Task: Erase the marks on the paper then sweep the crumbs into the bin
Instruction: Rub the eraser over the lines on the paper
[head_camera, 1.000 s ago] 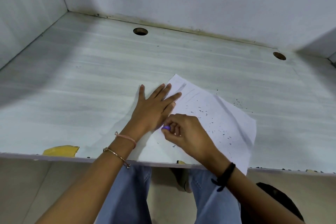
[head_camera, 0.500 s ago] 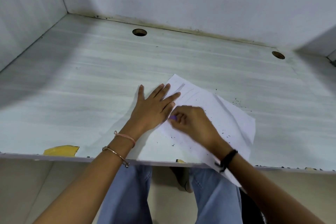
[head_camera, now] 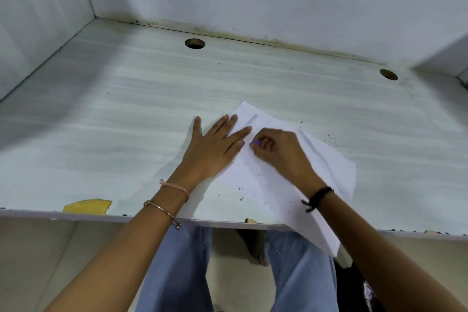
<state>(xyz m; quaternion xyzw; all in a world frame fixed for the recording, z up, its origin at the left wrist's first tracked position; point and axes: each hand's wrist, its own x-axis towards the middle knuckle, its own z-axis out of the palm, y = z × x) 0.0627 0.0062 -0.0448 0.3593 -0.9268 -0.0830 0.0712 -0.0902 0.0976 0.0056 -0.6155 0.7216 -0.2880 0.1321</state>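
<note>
A white sheet of paper point(head_camera: 336, 172) lies tilted on the desk point(head_camera: 126, 121), its near corner hanging over the front edge. My left hand point(head_camera: 215, 147) lies flat with spread fingers on the paper's left edge, pressing it down. Just to its right, my right hand point(head_camera: 278, 152) pinches a small purple eraser point(head_camera: 256, 143) against the sheet. Dark eraser crumbs point(head_camera: 240, 189) are scattered over the near part of the paper, and more crumbs point(head_camera: 329, 140) lie on the desk past its right edge. Faint pencil lines point(head_camera: 252, 119) show near the far corner.
White walls close the desk at the back and left. Two round cable holes point(head_camera: 194, 43) point(head_camera: 388, 75) sit near the back edge. A yellow chipped patch point(head_camera: 87, 206) marks the front edge. A dark object point(head_camera: 354, 284) sits on the floor at lower right.
My right hand has slid the eraser away from me up the paper, from near the front edge to beside my left fingertips. The left hand has stayed put.
</note>
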